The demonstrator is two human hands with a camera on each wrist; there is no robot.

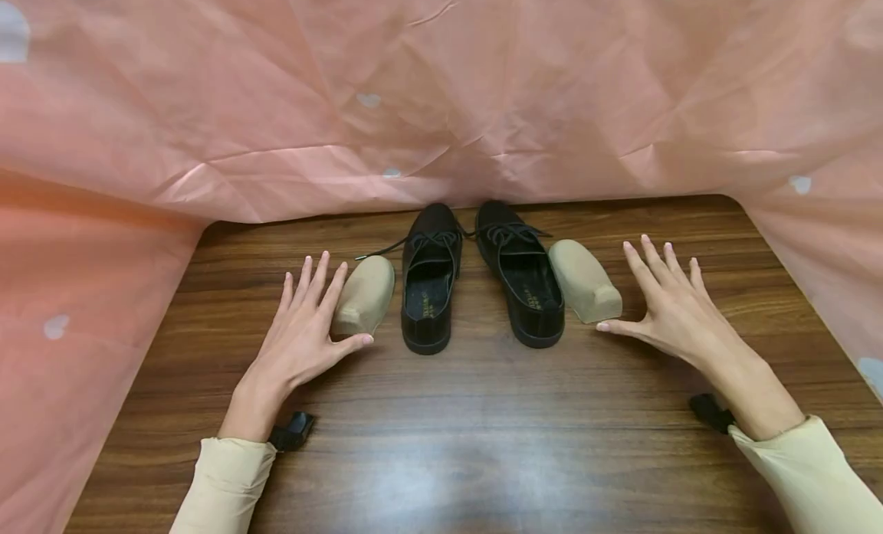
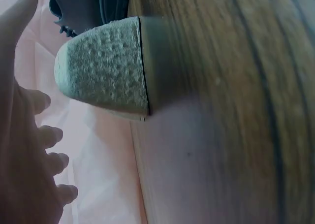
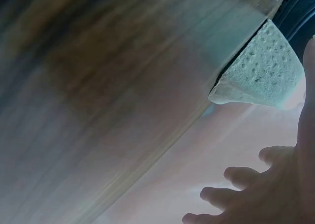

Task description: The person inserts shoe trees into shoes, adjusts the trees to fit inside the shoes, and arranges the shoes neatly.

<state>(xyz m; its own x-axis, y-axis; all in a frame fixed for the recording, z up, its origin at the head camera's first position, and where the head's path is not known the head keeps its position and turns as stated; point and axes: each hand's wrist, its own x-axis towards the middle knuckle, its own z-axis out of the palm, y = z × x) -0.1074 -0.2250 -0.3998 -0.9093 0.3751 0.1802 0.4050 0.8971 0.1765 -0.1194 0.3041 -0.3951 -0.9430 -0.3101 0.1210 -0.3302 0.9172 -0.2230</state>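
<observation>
1. Spreading the left grip [image 1: 301, 336] wide beside the left beige shoe form [image 1: 366, 293], with straight fingers apart and thumb near the form's blunt end; cannot tell whether in contact.
2. Spreading the right grip [image 1: 679, 312] likewise, fingers apart, thumb tip right by the near corner of the right beige shoe form [image 1: 582, 280]; again cannot tell about contact.
3. Lying on the brown wood-grain counter [image 1: 476, 419], both forms, rounded ends facing away, one outside each shoe; showing dimpled surfaces in the wrist views.
4. Standing between the forms, the left black shoe [image 1: 429, 285] and right black shoe [image 1: 520, 277], toes away and closer together than heels; trailing a dark lace [image 1: 386, 250] toward the left form's far end.
5. Hanging behind, pink cloth [image 1: 483, 82] with pale hearts.
</observation>
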